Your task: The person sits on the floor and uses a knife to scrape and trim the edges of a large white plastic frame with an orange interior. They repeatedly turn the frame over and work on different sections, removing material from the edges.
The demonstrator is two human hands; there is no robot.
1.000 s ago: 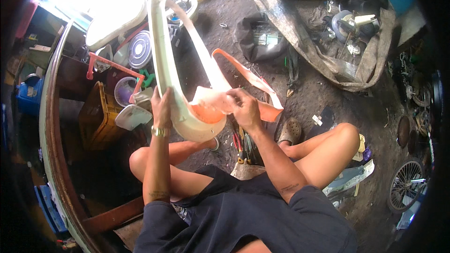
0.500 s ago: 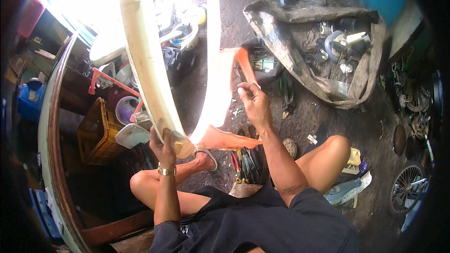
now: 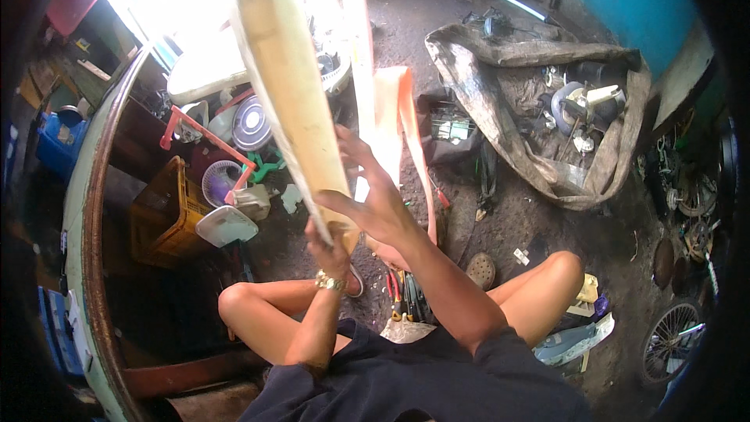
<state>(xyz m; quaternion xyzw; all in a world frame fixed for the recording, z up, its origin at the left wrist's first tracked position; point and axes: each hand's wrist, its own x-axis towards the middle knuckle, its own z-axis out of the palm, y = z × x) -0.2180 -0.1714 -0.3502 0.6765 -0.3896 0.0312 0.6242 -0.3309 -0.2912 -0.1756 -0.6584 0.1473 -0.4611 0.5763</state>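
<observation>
I sit on the ground and hold up a long cream plastic frame [image 3: 285, 86], curved, with an orange inner part [image 3: 406, 125]. It rises from my lap toward the top of the view. My left hand [image 3: 328, 246], with a gold watch on the wrist, grips the frame's lower end from below. My right hand [image 3: 375, 199] lies against the frame's inner edge beside the orange part, fingers spread around it. Several hand tools [image 3: 402, 301] lie on the ground between my legs.
A grey sack [image 3: 500, 109] spread on the dirt floor holds metal parts. Fan parts and a yellow crate [image 3: 168, 215] sit at the left beside a curved wooden edge [image 3: 90, 250]. A blue wall [image 3: 625, 0] stands at back right, a wheel [image 3: 672, 340] at lower right.
The frame has swung up from lying low across my lap to standing nearly upright. My right hand slid up along its inner edge; my left hand stayed at the lower end.
</observation>
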